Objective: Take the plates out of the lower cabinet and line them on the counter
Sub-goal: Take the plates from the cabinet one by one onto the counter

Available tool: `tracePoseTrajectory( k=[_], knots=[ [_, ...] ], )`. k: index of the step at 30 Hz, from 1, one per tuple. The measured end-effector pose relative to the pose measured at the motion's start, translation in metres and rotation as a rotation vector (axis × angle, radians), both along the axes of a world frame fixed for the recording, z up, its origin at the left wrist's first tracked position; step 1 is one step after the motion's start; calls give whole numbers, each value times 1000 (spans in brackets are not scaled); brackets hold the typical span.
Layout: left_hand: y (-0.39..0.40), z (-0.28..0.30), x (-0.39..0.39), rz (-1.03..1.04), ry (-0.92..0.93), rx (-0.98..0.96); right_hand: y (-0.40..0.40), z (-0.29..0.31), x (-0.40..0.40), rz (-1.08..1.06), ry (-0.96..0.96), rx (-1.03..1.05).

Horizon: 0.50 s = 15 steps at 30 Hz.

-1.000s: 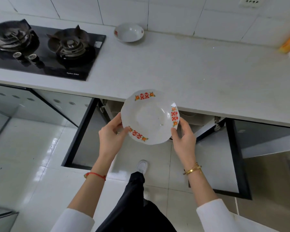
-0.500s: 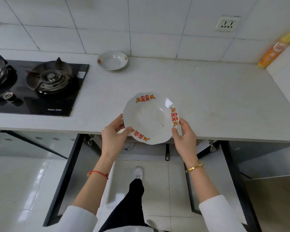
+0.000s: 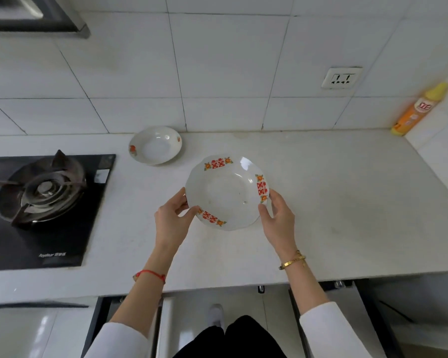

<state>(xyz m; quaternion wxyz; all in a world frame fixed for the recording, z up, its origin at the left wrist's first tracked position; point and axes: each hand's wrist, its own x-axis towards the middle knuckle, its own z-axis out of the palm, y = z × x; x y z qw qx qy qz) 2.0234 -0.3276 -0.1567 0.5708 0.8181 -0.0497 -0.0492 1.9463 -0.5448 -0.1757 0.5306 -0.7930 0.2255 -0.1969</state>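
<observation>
Plates come first: we hold the patterned plate (image 3: 226,192) over the desk (image 3: 334,192), left hand (image 3: 172,218) pinching its 8 o'clock rim, right hand (image 3: 278,215) its 4 o'clock rim. We judge this the placing step; next, lower it beside the plain plate (image 3: 155,145) at 11 o'clock.

Surface (image 3: 334,202) bare right of the held plate (image 3: 226,192), wide passage toward the orange spray bottle (image 3: 419,109) in the far right corner. Second plate (image 3: 155,145) sits at the wall, just left-behind the held one, near but apart. Gas stove (image 3: 40,202) blocks the left. Held plate possibly just above the surface; contact unclear. Both hands flank it.
</observation>
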Motion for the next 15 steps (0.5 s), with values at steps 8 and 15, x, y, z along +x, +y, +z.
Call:
tracePoseTrajectory(
  k=[8, 15],
  knots=[
    [-32, -11, 68, 59, 39, 27, -33, -9, 80, 56, 54, 42],
    [-57, -30, 144, 99, 73, 49, -58, -26, 164, 110, 108, 37]
  ],
)
